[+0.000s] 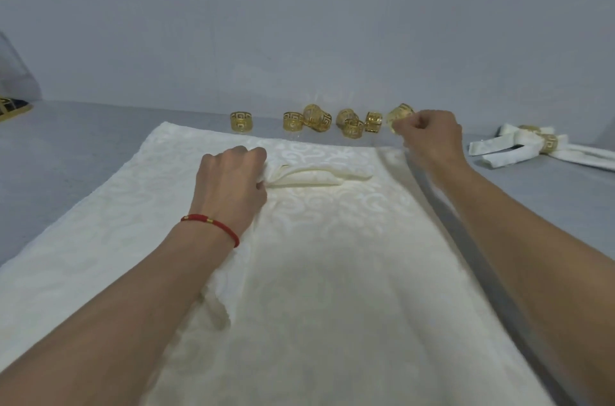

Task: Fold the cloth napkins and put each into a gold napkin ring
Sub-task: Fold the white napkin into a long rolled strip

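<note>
A grey bench [83, 146] fills the view and meets a pale wall at the back. Spread over most of it lies a large cream cloth [316, 272] with a woven swirl pattern, running from the near edge up toward the back.

On this cloth, a little past the middle, lies a folded napkin [316, 176], a narrow cream strip pointing right. The left hand [233, 186] grips its left end, fingers curled around the gathered fabric; a red bracelet [213, 226] circles that wrist.

At the far right of the bench rest two finished napkins [506, 149], crossed over each other, each passed through a gold ring [549, 142].

Along the back edge of the cloth stands a loose row of gold rings [309, 121], some upright, some tipped against their neighbours, with one ring [241, 121] apart at the left end. The right hand [429, 136] reaches to the right end of the row and pinches a raised ring [397, 116] between its curled fingers.
</note>
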`<state>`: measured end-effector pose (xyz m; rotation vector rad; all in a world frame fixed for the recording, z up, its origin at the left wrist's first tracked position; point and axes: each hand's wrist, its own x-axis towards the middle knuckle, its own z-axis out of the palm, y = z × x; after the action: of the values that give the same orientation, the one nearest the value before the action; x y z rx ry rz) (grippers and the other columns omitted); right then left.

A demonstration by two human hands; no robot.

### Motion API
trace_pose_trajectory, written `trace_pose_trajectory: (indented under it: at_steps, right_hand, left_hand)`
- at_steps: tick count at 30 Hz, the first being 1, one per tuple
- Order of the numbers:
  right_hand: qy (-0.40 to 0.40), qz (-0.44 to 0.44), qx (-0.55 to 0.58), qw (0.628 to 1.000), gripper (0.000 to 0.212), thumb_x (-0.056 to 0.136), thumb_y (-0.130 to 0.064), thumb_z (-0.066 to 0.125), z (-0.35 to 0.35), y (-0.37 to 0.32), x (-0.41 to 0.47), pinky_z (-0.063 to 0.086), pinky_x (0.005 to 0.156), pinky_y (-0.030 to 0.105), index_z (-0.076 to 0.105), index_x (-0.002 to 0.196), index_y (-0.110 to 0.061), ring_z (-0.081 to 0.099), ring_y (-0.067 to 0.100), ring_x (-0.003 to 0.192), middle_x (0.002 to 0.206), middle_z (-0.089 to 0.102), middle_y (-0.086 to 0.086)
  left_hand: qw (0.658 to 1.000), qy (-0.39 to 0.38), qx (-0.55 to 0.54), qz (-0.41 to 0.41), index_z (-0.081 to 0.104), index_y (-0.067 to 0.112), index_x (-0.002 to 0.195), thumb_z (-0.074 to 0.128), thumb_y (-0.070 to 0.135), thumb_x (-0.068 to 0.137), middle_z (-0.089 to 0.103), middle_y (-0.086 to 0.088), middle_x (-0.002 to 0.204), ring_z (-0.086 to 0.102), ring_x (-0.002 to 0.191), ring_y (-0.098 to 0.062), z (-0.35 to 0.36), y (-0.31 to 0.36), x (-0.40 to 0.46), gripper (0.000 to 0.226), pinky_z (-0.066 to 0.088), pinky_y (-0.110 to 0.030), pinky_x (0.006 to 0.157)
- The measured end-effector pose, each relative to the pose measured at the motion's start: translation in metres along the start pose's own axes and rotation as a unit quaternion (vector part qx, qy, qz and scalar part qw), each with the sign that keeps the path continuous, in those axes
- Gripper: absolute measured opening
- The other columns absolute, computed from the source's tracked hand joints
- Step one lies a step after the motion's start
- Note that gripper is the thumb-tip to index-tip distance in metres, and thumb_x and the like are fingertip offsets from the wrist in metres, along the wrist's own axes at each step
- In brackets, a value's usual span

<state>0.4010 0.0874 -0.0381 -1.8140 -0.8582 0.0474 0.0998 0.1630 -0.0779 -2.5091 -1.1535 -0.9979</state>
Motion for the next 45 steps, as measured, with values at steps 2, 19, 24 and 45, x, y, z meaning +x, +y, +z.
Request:
trace_pose_trajectory:
  at_steps: [2,19,24,45]
  right_hand:
    - [-0.020,0.048,0.127,0.991,0.028,0.083,-0.024,0.072,-0.011,-0.006,-0.036,0.060,0.090,0.048,0.056,0.062,-0.013,0.070,0.010,0.063,0.062,0.058,-0.001]
    - [-0.015,0.160,0.333,0.929,0.039,0.095,-0.016,0.069,-0.034,-0.010,-0.130,0.059,0.093,0.041,0.052,0.129,-0.021,0.075,0.020,0.074,0.094,0.074,0.007]
    - [-0.072,0.136,0.373,0.915,0.037,0.097,-0.012,0.067,-0.035,-0.011,-0.131,0.062,0.085,0.041,0.057,0.132,-0.019,0.074,0.024,0.083,0.109,0.074,0.017]
    - [-0.181,-0.204,-0.153,0.950,0.042,0.065,-0.050,0.091,-0.052,-0.016,-0.135,0.038,0.087,0.024,0.059,0.093,-0.052,0.047,0.010,0.104,0.104,0.062,-0.017]
  left_hand:
    - [1.000,0.024,0.002,0.019,0.032,0.015,0.066,0.071,-0.004,0.062,0.035,-0.003,0.059,0.031,0.049,-0.026,-0.005,0.002,0.000,0.044,0.026,-0.033,0.055]
    - [0.990,0.098,-0.065,0.077,0.049,0.010,0.067,0.076,-0.005,0.062,0.046,-0.004,0.059,0.039,0.054,-0.025,-0.025,0.009,0.004,0.031,0.029,-0.031,0.059]
    - [0.987,0.108,-0.085,0.082,0.051,0.007,0.067,0.077,-0.007,0.061,0.049,-0.004,0.059,0.042,0.054,-0.025,-0.026,0.014,0.000,0.030,0.029,-0.029,0.060]
    - [0.975,0.082,-0.088,0.186,0.046,0.011,0.067,0.067,-0.009,0.064,0.041,0.001,0.061,0.035,0.057,-0.021,-0.026,0.020,0.000,0.030,0.035,-0.033,0.060]
